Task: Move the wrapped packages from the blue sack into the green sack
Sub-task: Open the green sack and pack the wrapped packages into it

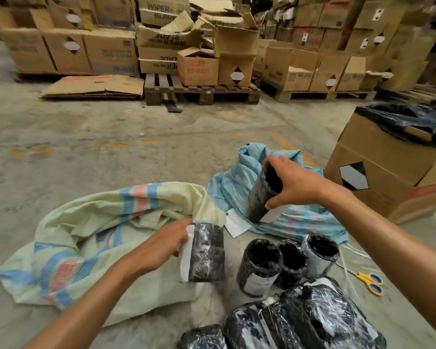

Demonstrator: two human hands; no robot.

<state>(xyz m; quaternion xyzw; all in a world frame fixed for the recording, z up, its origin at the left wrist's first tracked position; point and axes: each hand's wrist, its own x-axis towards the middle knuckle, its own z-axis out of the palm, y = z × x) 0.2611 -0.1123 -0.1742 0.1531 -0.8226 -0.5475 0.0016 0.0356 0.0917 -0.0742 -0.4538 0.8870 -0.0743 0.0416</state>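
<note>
The pale green sack [91, 222] with blue and red stripes lies crumpled on the floor at left. The blue sack [237, 180] lies flattened to its right. My left hand [166, 241] grips a black wrapped package [207, 251] with a white label at the green sack's edge. My right hand [292, 183] holds another black wrapped package [259, 195] tilted above the blue sack. Three upright packages [259, 267] stand on the floor in front, and several larger wrapped ones [330, 316] lie nearer to me.
Yellow-handled scissors [370, 282] lie on the concrete at right beside white string. A cardboard box [388, 167] lined with black plastic stands at right. Pallets [202, 90] stacked with cardboard boxes fill the back. A loose white label [237, 221] lies by the blue sack.
</note>
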